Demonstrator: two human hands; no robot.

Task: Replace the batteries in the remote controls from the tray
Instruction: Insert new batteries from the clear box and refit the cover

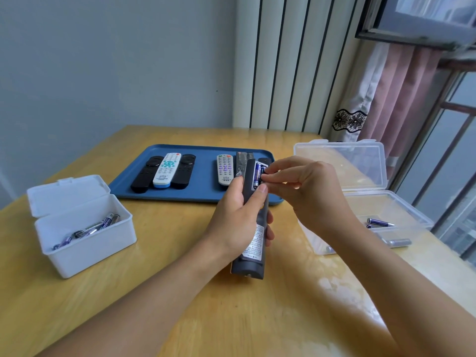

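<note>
Remote controls are what this is all about, and they sit on a wooden table [180,292] that fills the room's corner. On it, at the far side, lies a blue tray [203,195] with two clusters: on its left a white remote [167,170] flanked by two black remotes [146,174], touching side by side; on its right a grey remote with purple buttons [224,169] and a darker one just behind the hands. To the right of the tray stands a clear plastic box [401,202], lid tipped up, a few purple batteries [380,222] lying inside. Over on the left, well apart from the tray, sits a white box [85,243] with its lid hinged back, holding a loose heap of used batteries [103,224].

Now the action, in front of the tray: the left hand [239,222] wraps its fingers round a dark remote [253,228], held upright, back facing us, label showing, battery bay uncovered at the top. The loose cover looks tucked along the remote's left edge under that hand's fingers, though I can't be sure. The right hand [306,189] curls in, thumb and forefinger pinching a blue battery [258,173] right at the open bay, a second cell beside it.
</note>
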